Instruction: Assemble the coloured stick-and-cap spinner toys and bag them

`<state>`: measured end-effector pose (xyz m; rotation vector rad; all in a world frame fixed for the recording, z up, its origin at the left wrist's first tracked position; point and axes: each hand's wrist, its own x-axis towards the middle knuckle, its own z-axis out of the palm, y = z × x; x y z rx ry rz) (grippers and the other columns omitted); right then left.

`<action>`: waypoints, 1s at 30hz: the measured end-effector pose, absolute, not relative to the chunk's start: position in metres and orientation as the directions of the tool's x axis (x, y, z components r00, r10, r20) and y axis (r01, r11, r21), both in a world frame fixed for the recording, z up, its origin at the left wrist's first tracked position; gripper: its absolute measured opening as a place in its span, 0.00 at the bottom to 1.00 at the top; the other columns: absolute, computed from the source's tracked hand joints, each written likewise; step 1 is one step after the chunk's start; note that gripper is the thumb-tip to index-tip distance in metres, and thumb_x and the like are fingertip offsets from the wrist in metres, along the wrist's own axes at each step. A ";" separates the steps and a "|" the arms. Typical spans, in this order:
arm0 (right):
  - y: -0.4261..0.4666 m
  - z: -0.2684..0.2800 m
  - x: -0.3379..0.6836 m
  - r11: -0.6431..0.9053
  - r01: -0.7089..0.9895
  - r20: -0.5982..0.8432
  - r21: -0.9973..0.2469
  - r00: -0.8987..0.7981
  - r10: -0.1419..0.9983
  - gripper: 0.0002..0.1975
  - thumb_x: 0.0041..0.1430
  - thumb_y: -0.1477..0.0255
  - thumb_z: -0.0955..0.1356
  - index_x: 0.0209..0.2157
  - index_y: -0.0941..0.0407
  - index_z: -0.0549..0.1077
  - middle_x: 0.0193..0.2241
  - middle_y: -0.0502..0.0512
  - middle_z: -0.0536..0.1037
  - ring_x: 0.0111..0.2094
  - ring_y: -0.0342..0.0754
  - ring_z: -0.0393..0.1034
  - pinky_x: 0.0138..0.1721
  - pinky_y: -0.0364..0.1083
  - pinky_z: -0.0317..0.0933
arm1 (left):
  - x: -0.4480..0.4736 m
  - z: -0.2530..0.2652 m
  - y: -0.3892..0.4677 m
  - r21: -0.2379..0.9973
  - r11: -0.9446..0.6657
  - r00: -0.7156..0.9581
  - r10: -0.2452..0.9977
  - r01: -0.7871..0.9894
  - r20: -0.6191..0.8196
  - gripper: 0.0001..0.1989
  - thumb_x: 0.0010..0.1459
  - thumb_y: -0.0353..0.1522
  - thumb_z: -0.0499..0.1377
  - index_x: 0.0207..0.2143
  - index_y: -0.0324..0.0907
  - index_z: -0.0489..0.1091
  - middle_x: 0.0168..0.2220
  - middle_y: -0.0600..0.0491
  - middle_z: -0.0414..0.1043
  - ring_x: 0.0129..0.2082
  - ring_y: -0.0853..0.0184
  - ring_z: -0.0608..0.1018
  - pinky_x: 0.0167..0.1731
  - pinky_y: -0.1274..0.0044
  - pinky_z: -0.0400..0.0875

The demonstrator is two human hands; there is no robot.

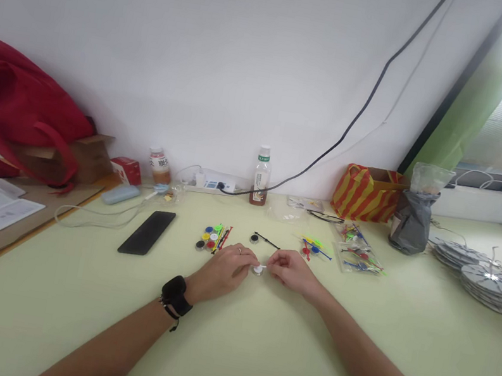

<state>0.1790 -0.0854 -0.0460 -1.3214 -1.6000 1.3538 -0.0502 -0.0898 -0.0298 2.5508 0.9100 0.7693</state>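
A small white round piece (257,270) with a clear rim sits on the table between my hands. My left hand (228,269), with a watch on its wrist, has its fingers closed at the left edge of that piece. My right hand (293,271) pinches a thin white stick (263,267) that reaches over the piece. Just beyond lie a black disc (254,238) and a black stick (267,240). Left of them is a group of coloured discs (212,237) with coloured sticks (223,238). Matched discs and sticks (314,249) lie to the right.
Clear bags of coloured parts (358,251) lie at the right. A black phone (147,233) rests at the left. Along the wall stand a bottle (261,177), a power strip (218,181) and a striped bag (365,193). Stacked discs (488,279) occupy the far right.
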 end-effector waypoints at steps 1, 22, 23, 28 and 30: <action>-0.085 -0.047 0.179 -0.023 0.279 -0.103 -0.960 -0.279 0.955 0.03 0.48 0.75 0.69 0.28 0.56 0.75 0.18 0.45 0.70 0.18 0.39 0.60 0.19 0.39 0.52 | -0.050 -0.029 -0.091 0.430 -0.755 0.661 0.648 0.494 0.378 0.17 0.64 0.25 0.52 0.46 0.48 0.77 0.46 0.49 0.79 0.48 0.59 0.76 0.50 0.65 0.71; -0.102 -0.063 0.183 0.192 0.338 0.124 -0.921 -0.213 0.969 0.24 0.60 0.56 0.68 0.52 0.56 0.73 0.29 0.48 0.69 0.25 0.43 0.63 0.27 0.43 0.58 | -0.054 -0.031 -0.090 0.472 -0.677 0.480 0.735 0.566 0.479 0.18 0.66 0.26 0.49 0.50 0.47 0.75 0.48 0.51 0.76 0.51 0.59 0.75 0.59 0.62 0.64; -0.103 -0.061 0.184 0.172 0.335 0.113 -0.926 -0.190 0.975 0.27 0.60 0.55 0.68 0.56 0.55 0.70 0.30 0.48 0.69 0.25 0.43 0.63 0.27 0.43 0.58 | -0.055 -0.030 -0.088 0.484 -0.665 0.451 0.744 0.568 0.493 0.18 0.66 0.26 0.48 0.50 0.47 0.74 0.48 0.51 0.77 0.51 0.60 0.75 0.61 0.61 0.61; -0.104 -0.052 0.185 0.038 0.266 0.000 -0.963 -0.140 0.990 0.23 0.61 0.51 0.67 0.47 0.54 0.73 0.26 0.46 0.65 0.23 0.42 0.59 0.25 0.42 0.56 | -0.057 -0.030 -0.084 0.500 -0.647 0.388 0.754 0.575 0.530 0.17 0.67 0.26 0.48 0.49 0.46 0.74 0.46 0.52 0.77 0.50 0.61 0.75 0.64 0.61 0.58; -0.103 -0.047 0.187 0.002 0.245 -0.040 -0.969 -0.167 0.985 0.23 0.62 0.49 0.65 0.27 0.55 0.70 0.20 0.44 0.59 0.20 0.40 0.52 0.22 0.42 0.49 | -0.056 -0.031 -0.084 0.498 -0.649 0.385 0.752 0.576 0.535 0.17 0.67 0.26 0.48 0.48 0.46 0.74 0.45 0.53 0.77 0.49 0.61 0.75 0.64 0.61 0.58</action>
